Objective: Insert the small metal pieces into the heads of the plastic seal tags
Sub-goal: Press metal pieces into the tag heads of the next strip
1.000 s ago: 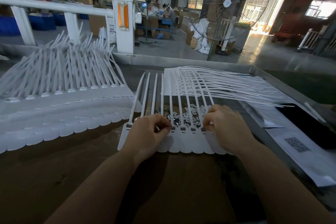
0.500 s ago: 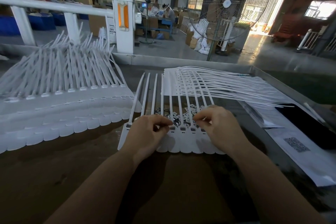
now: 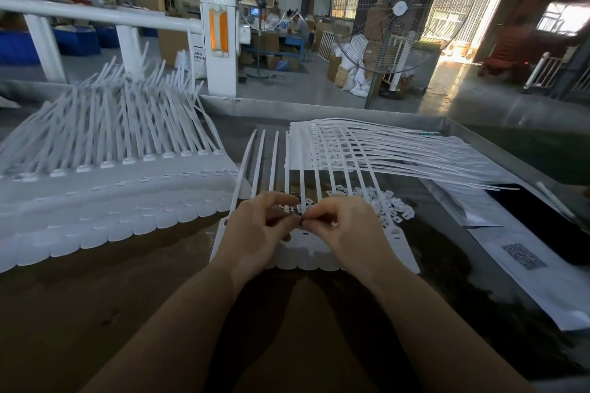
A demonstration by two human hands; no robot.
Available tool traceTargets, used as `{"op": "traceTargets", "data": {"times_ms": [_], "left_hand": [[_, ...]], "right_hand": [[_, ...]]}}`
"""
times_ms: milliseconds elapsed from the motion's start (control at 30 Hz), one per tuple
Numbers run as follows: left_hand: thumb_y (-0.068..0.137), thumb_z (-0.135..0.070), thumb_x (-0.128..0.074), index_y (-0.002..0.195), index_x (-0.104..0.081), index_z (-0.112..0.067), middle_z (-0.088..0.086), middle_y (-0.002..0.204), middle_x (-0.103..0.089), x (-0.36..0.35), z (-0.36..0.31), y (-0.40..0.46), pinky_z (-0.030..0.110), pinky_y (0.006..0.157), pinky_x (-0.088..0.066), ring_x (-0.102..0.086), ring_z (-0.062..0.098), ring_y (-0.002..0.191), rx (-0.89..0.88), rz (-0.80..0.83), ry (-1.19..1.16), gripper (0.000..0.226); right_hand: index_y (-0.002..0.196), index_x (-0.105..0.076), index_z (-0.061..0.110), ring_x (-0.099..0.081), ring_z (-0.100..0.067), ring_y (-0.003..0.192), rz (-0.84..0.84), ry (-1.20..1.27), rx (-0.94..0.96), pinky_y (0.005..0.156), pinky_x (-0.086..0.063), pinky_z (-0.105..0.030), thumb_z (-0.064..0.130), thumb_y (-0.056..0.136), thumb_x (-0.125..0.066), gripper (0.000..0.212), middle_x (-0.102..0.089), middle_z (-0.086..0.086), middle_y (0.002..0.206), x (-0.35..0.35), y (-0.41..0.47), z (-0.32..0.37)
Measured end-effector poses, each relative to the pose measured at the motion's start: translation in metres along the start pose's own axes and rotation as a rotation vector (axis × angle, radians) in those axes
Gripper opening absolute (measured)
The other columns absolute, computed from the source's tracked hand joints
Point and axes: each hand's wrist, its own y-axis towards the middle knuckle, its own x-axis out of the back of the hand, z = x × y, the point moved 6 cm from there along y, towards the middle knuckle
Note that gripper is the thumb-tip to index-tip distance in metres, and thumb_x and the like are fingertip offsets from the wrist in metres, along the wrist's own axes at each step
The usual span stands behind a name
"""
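Near the centre of the dark brown worktable (image 3: 95,313), the left hand (image 3: 255,233) and right hand (image 3: 348,233) meet fingertip to fingertip over a flat joined row of white plastic seal tags (image 3: 306,252), pinching between them a small shiny metal piece (image 3: 295,217) just above the tag heads. Beyond the hands, on the far right side of this row, lies a loose heap of small metal pieces (image 3: 386,204), partly under the long white tails; stacked rows of white seal tags (image 3: 111,195) lie at the left, and another sheaf of white tags (image 3: 367,150) at the far right, beside white printed paper sheets (image 3: 523,268)
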Motion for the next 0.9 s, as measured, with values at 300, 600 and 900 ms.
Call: {"op": "traceTargets", "data": {"times_ms": [300,600,900], "left_hand": [[0.086,-0.024,-0.062,0.106,-0.058,-0.03,-0.008,0.088,-0.068,0.002,-0.006,-0.001,0.005,0.066,-0.046,-0.064,0.0,0.072,-0.017,-0.02,-0.006,0.021],[0.09,-0.024,-0.055,0.095,-0.06,-0.027,-0.008,0.081,-0.065,0.024,0.0,0.0,0.015,0.068,-0.048,-0.061,0.005,0.077,0.015,-0.308,-0.023,0.008],[0.092,-0.02,-0.055,0.106,-0.061,-0.017,-0.003,0.095,-0.061,0.045,0.021,0.003,0.026,0.072,-0.043,-0.057,0.013,0.086,0.157,-0.498,0.126,0.016]], "right_hand": [[0.087,-0.064,0.014,-0.059,-0.011,0.085,0.012,-0.008,-0.046,0.083,-0.05,-0.031,0.015,0.088,-0.06,0.004,-0.062,0.002,0.089,0.008,-0.001,-0.01],[0.083,-0.062,0.019,-0.054,-0.013,0.086,-0.029,-0.303,-0.16,0.079,-0.045,-0.031,0.015,0.09,-0.058,0.009,-0.059,0.004,0.09,0.065,-0.005,-0.056],[0.089,-0.063,0.017,-0.051,-0.011,0.087,0.062,-0.43,-0.154,0.082,-0.045,-0.031,0.013,0.091,-0.055,0.01,-0.052,0.009,0.088,0.065,-0.007,-0.067]]}}
